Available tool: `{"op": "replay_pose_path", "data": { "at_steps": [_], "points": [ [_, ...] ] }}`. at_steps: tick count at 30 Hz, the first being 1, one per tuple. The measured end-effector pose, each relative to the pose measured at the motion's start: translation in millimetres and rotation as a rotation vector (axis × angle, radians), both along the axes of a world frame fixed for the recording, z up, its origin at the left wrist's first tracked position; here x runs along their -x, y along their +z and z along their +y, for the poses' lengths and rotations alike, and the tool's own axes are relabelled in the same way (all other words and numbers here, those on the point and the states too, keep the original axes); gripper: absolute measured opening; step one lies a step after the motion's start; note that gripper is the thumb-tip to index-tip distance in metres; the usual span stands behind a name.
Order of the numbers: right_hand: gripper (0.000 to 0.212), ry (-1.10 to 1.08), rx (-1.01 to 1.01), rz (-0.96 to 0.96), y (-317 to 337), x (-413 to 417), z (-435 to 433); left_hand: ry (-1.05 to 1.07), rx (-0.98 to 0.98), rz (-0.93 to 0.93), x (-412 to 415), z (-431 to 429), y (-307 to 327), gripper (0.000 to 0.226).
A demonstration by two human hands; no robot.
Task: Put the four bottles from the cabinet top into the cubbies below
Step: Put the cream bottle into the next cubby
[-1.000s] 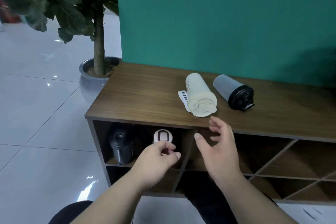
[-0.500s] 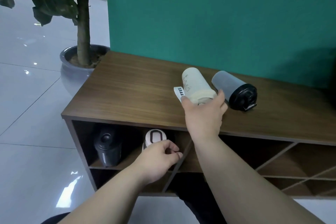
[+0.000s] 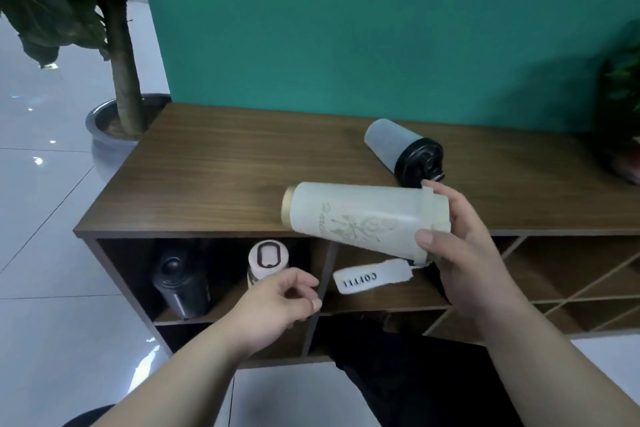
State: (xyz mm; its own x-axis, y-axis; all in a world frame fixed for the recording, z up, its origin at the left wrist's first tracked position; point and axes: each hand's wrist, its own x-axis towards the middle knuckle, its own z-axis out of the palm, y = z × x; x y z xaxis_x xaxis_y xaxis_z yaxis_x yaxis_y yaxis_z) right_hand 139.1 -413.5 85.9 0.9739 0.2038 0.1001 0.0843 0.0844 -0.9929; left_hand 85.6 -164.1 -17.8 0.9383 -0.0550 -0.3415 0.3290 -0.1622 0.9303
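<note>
Above the cabinet top (image 3: pixel 214 166), right hand (image 3: pixel 464 246) grips cream bottle (image 3: pixel 356 218), tag (image 3: pixel 372 277) reading "COFFEE"

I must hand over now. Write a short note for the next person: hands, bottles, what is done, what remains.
Right hand: holds the cream plastic bottle by its lid end, sideways, in front of the cabinet edge.
Left hand: loosely curled, empty, near the white-capped bottle.
Done: matte black bottle and white-capped bottle share the upper-left cubby.
Left: stow the cream bottle, then the grey black-lidded bottle lying on top.
</note>
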Motion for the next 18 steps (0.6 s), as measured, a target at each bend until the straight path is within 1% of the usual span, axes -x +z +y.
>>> {"op": "replay_pose_path", "data": {
  "at_steps": [2, 3, 5, 7, 8, 9, 10, 11, 13, 14, 16, 18],
  "points": [
    [0.084, 0.119, 0.009, 0.01, 6, 0, -28, -0.049, 0.047, -0.005, 3, -5, 0, 0.047],
    [0.084, 0.177, 0.045, 0.021, 10, 0, -39, -0.075, 0.07, -0.018, 4, -8, -1, 0.057],
    [0.082, 0.284, 0.194, 0.047, 16, -2, -56, -0.108, 0.119, -0.028, 3, -14, -15, 0.081],
    [0.078, 0.339, 0.433, 0.056, 13, -7, -62, -0.166, 0.149, 0.005, -3, -23, -31, 0.099],
    [0.077, 0.356, 0.577, 0.036, 8, -11, -61, -0.214, 0.11, 0.017, -7, -29, -39, 0.105],
    [0.077, 0.375, 0.706, 0.009, 1, -15, -58, -0.269, 0.03, 0.011, -12, -36, -49, 0.112],
    [0.078, 0.395, 0.797, -0.016, -8, -20, -55, -0.326, -0.091, 0.0, -16, -45, -57, 0.116],
    [0.079, 0.41, 0.844, -0.026, -18, -25, -51, -0.358, -0.198, -0.018, -21, -54, -65, 0.121],
    [0.081, 0.435, 0.861, -0.01, -38, -32, -46, -0.372, -0.352, -0.038, -31, -73, -78, 0.126],
    [0.082, 0.448, 0.857, -0.015, -47, -36, -44, -0.35, -0.412, -0.031, -37, -83, -87, 0.125],
    [0.084, 0.446, 0.836, -0.032, -66, -43, -41, -0.242, -0.46, -0.024, -48, -99, -104, 0.111],
    [0.084, 0.382, 0.752, -0.028, -80, -48, -38, -0.097, -0.43, -0.018, -58, -111, -125, 0.095]
  ]
}}
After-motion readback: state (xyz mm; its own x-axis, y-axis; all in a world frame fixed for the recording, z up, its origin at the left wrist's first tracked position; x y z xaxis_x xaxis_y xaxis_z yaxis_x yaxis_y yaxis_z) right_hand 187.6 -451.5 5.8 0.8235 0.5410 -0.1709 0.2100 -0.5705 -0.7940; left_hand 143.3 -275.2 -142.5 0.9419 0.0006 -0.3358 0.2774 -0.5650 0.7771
